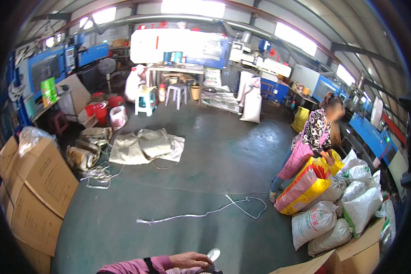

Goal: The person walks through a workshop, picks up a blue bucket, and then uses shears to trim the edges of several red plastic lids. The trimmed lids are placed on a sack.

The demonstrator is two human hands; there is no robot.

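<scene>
My left hand (192, 260) comes in at the bottom edge, in a pink sleeve with a black band round the forearm. Its fingers lie close together and bend down at the tips, over a small dark thing (210, 268) that the frame cuts off. Just past the fingertips shows a small, pale, rounded thing (213, 254); I cannot tell whether the hand grips it. Below the wrist, a strip of checked cloth (182, 271) is visible. My right hand does not show. On the green floor ahead lies a loose white cord (192, 215), looped at its right end.
At right a co-worker (313, 141) bends over a yellow-and-red bag (301, 189), beside piled white sacks (315, 223). Cardboard boxes stand left (43, 192) and lower right (351, 255). Flattened sacks (144, 146) lie mid-left. Stools (176, 93) and blue machines (48, 71) stand farther back.
</scene>
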